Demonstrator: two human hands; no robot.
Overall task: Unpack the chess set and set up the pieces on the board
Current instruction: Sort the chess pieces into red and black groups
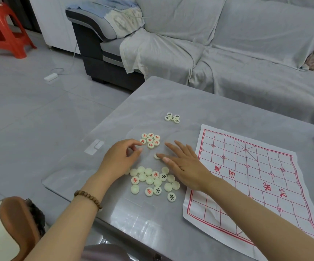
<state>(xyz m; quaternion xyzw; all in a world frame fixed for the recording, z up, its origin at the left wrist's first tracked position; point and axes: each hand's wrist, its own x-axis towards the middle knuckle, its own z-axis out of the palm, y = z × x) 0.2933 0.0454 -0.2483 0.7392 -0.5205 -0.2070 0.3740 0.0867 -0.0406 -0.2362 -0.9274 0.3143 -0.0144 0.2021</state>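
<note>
The left hand (122,155) is curling its grip beside the red pieces (150,140); whether it is pinching one, I cannot tell. The right hand (182,161) is lying open, fingers spread, its thumb touching a half-hidden lone piece (156,156). Most of the pile (152,182) is lying face down on the surface (171,95). The right forearm is partly covering the board (246,166).

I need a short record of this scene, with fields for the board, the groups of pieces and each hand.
board: flat on the table, no piece on it yet
black group: five pieces, far side
red group: face up, beside the left hand
mixed pile: nearest, many face down
left hand: fingers curled, nothing seen in it
right hand: fingers straight, thumb tip against a single piece
</note>
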